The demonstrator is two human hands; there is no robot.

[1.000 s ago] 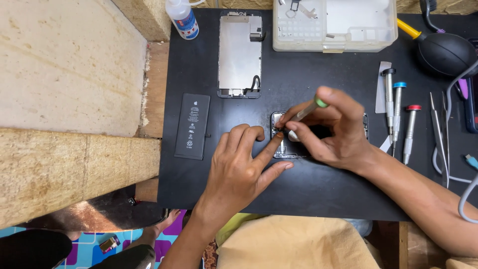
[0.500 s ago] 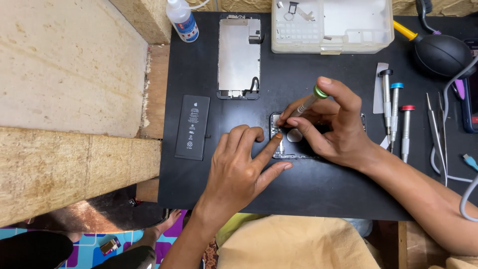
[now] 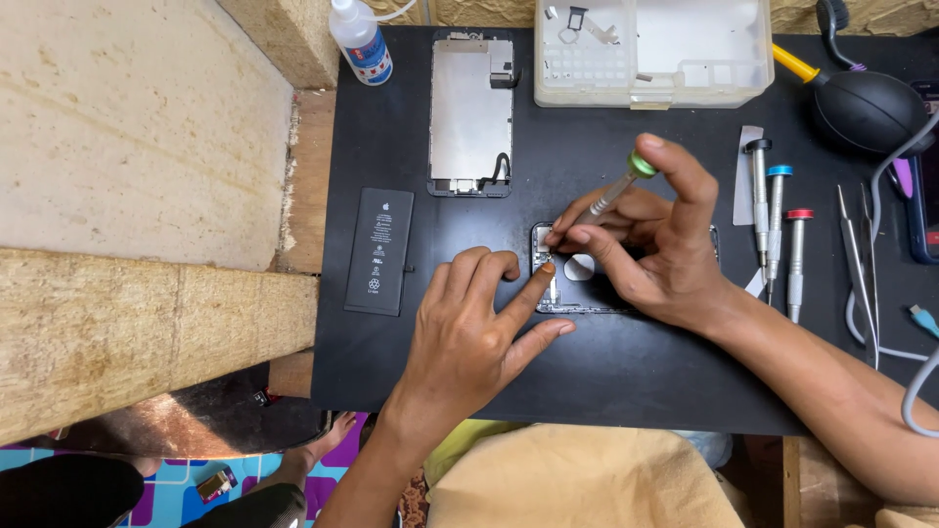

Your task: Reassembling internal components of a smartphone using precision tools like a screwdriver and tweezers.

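An opened phone body (image 3: 577,284) lies in the middle of the black work mat (image 3: 606,372), mostly covered by both hands. My left hand (image 3: 469,332) rests flat on the mat, its index fingertip pressing on the phone's left end. My right hand (image 3: 655,235) grips a slim screwdriver with a green cap (image 3: 611,196), index finger on the cap, tip set down into the phone near the left index finger.
A detached screen panel (image 3: 469,112) and a black battery (image 3: 380,249) lie on the left of the mat. A white parts tray (image 3: 655,49), a bottle (image 3: 360,39), a black air blower (image 3: 866,108), several screwdrivers (image 3: 778,230), tweezers (image 3: 856,254) and cables sit around.
The right hand has tilted the green-capped screwdriver more upright and lifted its cap end slightly; the left hand stays pressed on the phone.
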